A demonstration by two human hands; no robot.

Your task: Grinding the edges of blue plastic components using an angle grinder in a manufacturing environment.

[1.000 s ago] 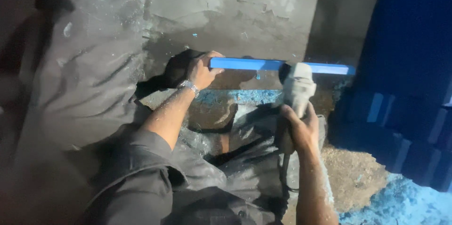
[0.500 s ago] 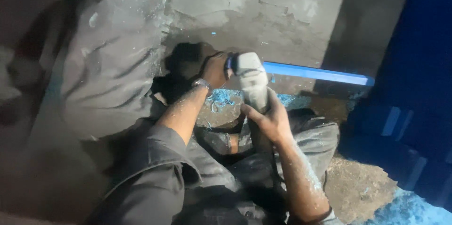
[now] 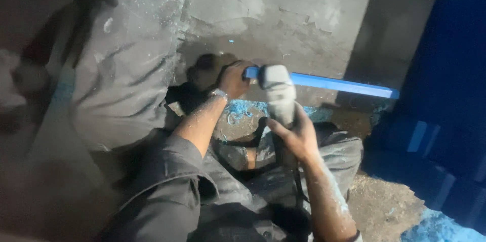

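My left hand [image 3: 234,79] grips the left end of a long blue plastic strip [image 3: 344,85] that runs level to the right. My right hand [image 3: 298,138] holds a grey hand-held power tool [image 3: 277,95] upright by its body. The tool's head sits against the strip right beside my left hand. A dark cable [image 3: 298,186] drops from the tool over my lap. A watch band circles my left wrist [image 3: 218,93]. My sleeves and forearms are dusted with pale shavings.
Blue shavings [image 3: 243,110] lie below the strip and at the bottom right corner [image 3: 435,227]. A dusty grey sack or cloth [image 3: 121,70] bulks at the left. A rough concrete wall [image 3: 283,14] stands ahead. Dark blue stacked pieces [image 3: 445,120] fill the right side.
The power tool has travelled left along the blue strip, from near its right end to right beside my left hand. The view has shifted with it.
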